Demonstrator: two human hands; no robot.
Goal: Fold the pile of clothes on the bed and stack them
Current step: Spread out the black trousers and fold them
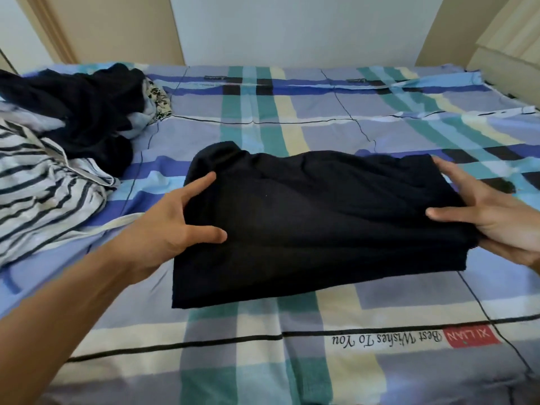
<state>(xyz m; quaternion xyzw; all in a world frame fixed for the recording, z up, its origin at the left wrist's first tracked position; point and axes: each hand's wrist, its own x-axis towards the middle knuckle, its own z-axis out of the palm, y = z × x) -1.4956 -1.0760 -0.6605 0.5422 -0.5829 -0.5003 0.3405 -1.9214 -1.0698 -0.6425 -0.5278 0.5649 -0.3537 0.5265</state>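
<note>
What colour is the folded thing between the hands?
Black, or very dark navy. The folded garment shows best in the head view.

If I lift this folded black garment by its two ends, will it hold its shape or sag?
The folded black garment probably sags in the middle: its surface already wrinkles between left grip and right grip. Likely light; its layers lie flat on the plaid bedsheet. Layers may slide apart: soft, unfastened folds.

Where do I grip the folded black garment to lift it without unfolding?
By its two short ends: left hand from the left, right hand from the right, thumbs on top, fingers under. The folded black garment lies flat in layers, so pinching both ends should keep them together.
</note>
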